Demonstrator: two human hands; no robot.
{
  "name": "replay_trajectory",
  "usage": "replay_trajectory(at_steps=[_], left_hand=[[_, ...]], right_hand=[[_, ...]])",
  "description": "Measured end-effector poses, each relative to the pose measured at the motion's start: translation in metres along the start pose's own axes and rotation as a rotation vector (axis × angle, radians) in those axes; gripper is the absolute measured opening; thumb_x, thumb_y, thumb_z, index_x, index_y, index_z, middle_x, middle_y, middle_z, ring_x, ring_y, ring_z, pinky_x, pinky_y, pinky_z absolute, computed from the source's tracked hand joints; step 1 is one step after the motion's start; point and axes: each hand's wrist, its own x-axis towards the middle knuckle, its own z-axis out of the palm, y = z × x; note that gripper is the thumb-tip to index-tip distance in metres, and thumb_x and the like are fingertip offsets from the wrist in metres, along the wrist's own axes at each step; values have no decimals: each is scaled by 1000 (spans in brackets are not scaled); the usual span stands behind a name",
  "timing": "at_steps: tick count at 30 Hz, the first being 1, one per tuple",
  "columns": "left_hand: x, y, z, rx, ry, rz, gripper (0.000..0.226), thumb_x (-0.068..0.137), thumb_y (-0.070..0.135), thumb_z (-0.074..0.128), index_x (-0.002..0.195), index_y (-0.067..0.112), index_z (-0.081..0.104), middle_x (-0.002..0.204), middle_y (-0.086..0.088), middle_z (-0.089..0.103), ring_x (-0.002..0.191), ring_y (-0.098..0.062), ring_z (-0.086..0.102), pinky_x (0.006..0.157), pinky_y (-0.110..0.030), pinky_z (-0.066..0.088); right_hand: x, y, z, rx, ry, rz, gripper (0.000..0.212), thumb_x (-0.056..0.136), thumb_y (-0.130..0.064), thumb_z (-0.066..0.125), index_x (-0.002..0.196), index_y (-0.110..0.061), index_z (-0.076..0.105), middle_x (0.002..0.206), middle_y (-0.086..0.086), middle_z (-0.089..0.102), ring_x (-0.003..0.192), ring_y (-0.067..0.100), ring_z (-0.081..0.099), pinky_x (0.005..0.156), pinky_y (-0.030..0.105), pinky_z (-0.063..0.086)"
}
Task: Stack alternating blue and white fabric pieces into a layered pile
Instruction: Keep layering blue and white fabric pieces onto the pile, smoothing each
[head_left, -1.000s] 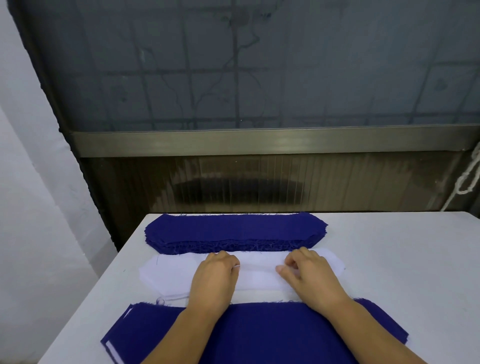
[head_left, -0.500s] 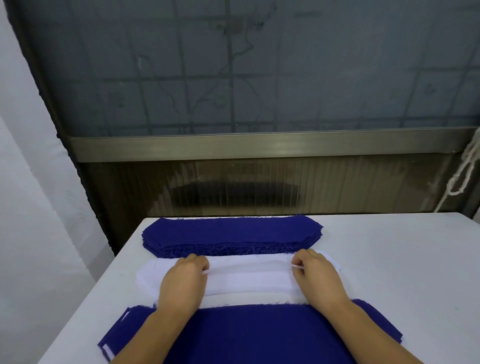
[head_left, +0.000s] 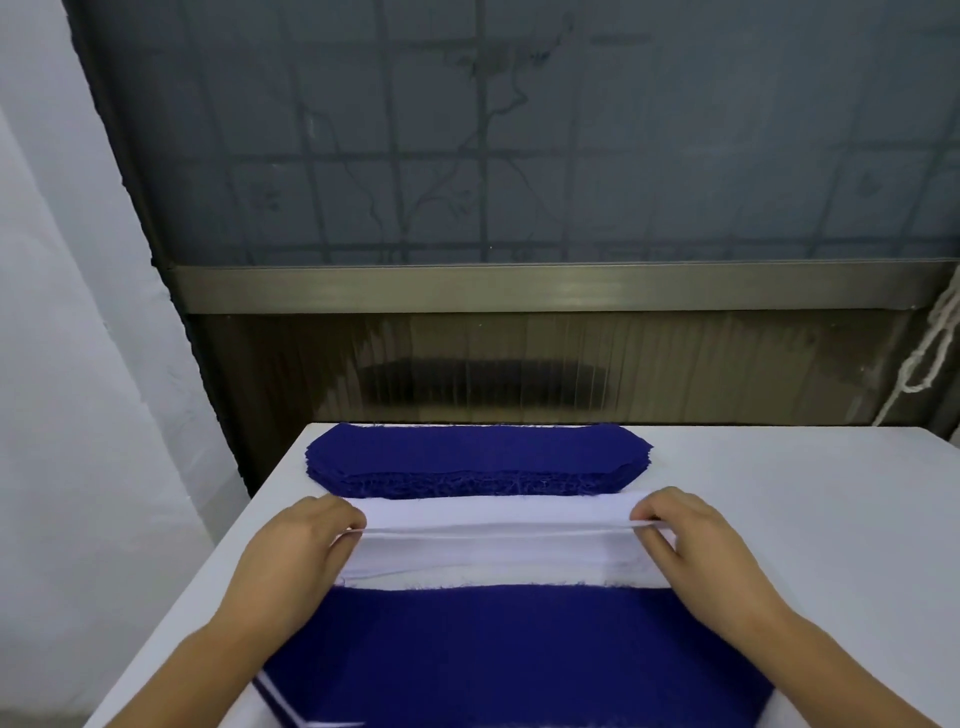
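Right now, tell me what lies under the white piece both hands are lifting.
Under the lifted white piece, pinched by the left hand and right hand, more white fabric shows on the table. How many layers it holds, and anything beneath them, is covered.

sewing workshop: cut fabric stacks (head_left: 478, 460), worktable (head_left: 805, 519)

A white table (head_left: 779, 519) is set against a window. A brass-coloured metal rail (head_left: 545, 288) is seen running across above a ribbed brown panel (head_left: 519, 364). Frosted glass (head_left: 519, 145) with a grid pattern fills the top. A white cord (head_left: 930, 353) hangs at right, and a white wall (head_left: 67, 364) is seen at left.
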Motion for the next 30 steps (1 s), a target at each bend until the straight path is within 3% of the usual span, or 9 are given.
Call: replay_trajectory(at_steps=[2, 4, 6, 9, 14, 19, 26, 30], left_hand=[[-18, -1, -5, 32, 51, 116, 25, 65, 11, 86, 83, 25, 75, 85, 10, 71, 76, -8, 65, 73, -16, 45], [-38, -3, -8, 22, 134, 261, 2, 81, 24, 73, 83, 24, 75, 87, 11, 70, 80, -2, 61, 74, -12, 45], [-57, -5, -4, -44, 178, 348, 47, 100, 39, 37, 83, 18, 75, 89, 7, 70, 86, -2, 55, 77, -17, 43], [-73, -1, -1, -55, 194, 413, 63, 103, 37, 22, 79, 14, 77, 89, 5, 71, 88, -4, 53, 77, -20, 43], [-79, 2, 1, -49, 214, 406, 65, 103, 37, 22, 77, 16, 78, 93, 5, 73, 91, -4, 56, 80, -17, 44], [-85, 2, 0, -118, 95, 339, 64, 102, 42, 21, 80, 21, 78, 95, 12, 72, 83, -4, 68, 84, -7, 41], [-91, 6, -11, -235, -46, 260, 53, 93, 60, 35, 85, 30, 77, 104, 22, 67, 94, 9, 58, 88, -2, 38], [-91, 3, -12, -212, -37, 248, 51, 94, 61, 33, 88, 35, 77, 106, 27, 64, 99, 16, 52, 89, 1, 34]], right_hand=[[-25, 1, -9, -25, 29, -118, 21, 88, -11, 62, 86, -31, 57, 90, -22, 56, 83, 3, 54, 72, 14, 40], [-47, 5, -14, -65, 91, -294, 13, 89, -12, 58, 86, -24, 63, 93, -18, 61, 83, 6, 57, 75, 17, 42], [-64, 7, -14, -110, 137, -441, 33, 98, -26, 40, 86, -18, 69, 95, -11, 65, 88, 6, 56, 80, 19, 42], [-79, 7, -12, -133, 149, -528, 56, 100, -30, 23, 81, -16, 74, 92, -7, 68, 91, 3, 54, 80, 19, 45], [-84, 5, -14, -146, 176, -541, 59, 100, -30, 23, 77, -17, 75, 89, -6, 70, 90, 3, 53, 79, 17, 44], [-86, 12, -16, -126, 98, -518, 54, 100, -34, 27, 81, -21, 75, 92, -11, 68, 90, -1, 55, 77, 16, 46], [-87, 17, -27, -62, -15, -437, 45, 94, -54, 40, 84, -27, 73, 100, -17, 65, 91, -6, 57, 81, 11, 44], [-85, 22, -28, -77, 35, -372, 43, 94, -49, 40, 75, -25, 70, 94, -18, 63, 85, -4, 56, 77, 11, 43]])
